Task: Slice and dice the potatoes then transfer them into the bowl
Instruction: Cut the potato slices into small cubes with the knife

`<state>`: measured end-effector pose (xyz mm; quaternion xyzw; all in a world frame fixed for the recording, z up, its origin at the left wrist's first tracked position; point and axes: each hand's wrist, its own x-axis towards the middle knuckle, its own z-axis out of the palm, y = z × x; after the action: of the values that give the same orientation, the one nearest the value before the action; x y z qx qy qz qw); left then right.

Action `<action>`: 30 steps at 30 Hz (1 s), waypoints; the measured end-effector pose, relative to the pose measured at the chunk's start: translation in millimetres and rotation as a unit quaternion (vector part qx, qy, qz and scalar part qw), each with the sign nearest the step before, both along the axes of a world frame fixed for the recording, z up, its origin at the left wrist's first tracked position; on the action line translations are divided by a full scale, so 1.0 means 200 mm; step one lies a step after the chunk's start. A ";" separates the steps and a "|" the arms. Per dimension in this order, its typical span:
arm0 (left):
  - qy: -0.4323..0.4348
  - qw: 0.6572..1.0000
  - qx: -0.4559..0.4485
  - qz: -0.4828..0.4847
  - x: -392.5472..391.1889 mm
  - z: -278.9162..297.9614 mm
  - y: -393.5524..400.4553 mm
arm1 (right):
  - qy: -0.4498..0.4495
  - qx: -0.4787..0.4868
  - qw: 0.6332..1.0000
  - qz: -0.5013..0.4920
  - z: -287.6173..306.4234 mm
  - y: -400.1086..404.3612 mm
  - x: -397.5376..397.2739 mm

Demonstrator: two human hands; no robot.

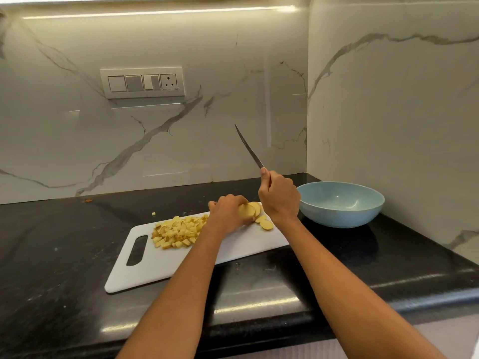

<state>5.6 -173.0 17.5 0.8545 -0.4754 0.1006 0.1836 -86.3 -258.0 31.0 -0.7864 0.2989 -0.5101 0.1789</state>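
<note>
The left hand (228, 211) curls over the potato slices (252, 211) on the far right of the board (166, 265). The right hand (280, 195) grips the knife (248, 146), raised just right, maybe ready to chop. The bowl (339, 203) sits farther right.

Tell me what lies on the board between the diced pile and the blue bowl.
In the head view, the left hand gripping potato slices, loose slices, then the right hand holding the knife raised.

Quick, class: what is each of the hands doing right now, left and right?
Left hand: holds the potato slices on the cutting board.
Right hand: grips the knife, blade raised.
</note>
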 end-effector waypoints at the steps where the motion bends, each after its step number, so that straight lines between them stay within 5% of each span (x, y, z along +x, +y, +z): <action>1: 0.019 1.000 -0.019 -0.007 0.00 0.00 0.00 | -0.001 0.000 1.000 0.001 0.00 0.00 0.00; 8: 0.116 0.982 -0.134 -0.073 0.01 -0.01 0.03 | -0.013 0.014 1.000 -0.001 0.00 0.00 -0.01; 15: 0.111 0.973 -0.181 -0.086 -0.06 0.03 0.20 | -0.004 0.036 0.999 0.001 0.00 0.03 -0.04; 21: 0.101 0.989 -0.078 -0.070 -0.19 -0.03 0.34 | 0.016 0.058 0.996 0.062 0.02 0.10 -0.09; 30: 0.035 0.999 -0.026 0.026 -0.25 -0.08 0.37 | 0.266 0.067 0.962 0.005 -0.05 0.37 -0.36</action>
<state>-44.3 -98.2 1.2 0.8646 -0.4431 0.0878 0.2200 -158.6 -184.4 21.9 -0.8813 0.3656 -0.2605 0.1478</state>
